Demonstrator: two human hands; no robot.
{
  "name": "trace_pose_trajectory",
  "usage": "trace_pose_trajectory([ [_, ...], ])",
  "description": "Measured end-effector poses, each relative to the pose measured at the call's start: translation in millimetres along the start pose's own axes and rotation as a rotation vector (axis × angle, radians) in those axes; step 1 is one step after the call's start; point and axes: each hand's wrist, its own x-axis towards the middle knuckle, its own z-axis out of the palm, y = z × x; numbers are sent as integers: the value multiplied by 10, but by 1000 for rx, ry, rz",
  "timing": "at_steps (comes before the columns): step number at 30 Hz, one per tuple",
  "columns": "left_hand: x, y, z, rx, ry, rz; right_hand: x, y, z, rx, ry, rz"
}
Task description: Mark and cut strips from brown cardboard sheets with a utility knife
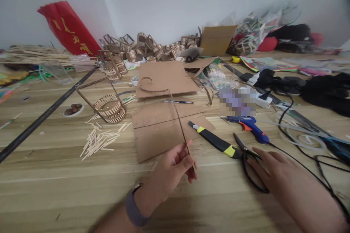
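Note:
My left hand (175, 165) is closed on a long, narrow cardboard strip (179, 120), pinched near its lower end. The strip runs up and away over the cardboard sheets, and its far end curls. At the right, my right hand (276, 174) has its fingers stretched over the handles of black-handled scissors (246, 153), touching them. The scissors' blades point away to the left. A yellow-and-black utility knife (216, 141) lies between my hands, close to the scissors. Beyond them is a blue hot glue gun (250, 125) with an orange trigger.
Flat cardboard sheets (155, 127) and a pen (177, 102) lie ahead. On the left are a small stick basket (111, 109), loose sticks (100, 142) and a bowl of brown balls (73, 110). Several baskets (153, 49) pile up by the wall. Black cables (300, 149) trail right.

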Motion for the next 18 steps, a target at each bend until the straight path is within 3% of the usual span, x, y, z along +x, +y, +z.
trace_pose_trajectory([
  [2, 8, 2, 3, 37, 31, -8, 15, -261, -71, 86, -12, -136],
  [5, 19, -2, 4, 51, 53, -9, 51, -713, -119, 378, -222, -427],
  [8, 25, -11, -6, 47, 48, 6, 114, -1028, -78, 469, -280, -551],
  [11, 24, -3, -19, 45, 100, 34, 209, -1131, -8, 472, -314, -628],
  [18, 37, 34, -35, 19, 187, 74, 443, -1125, 132, 624, -312, -734],
])
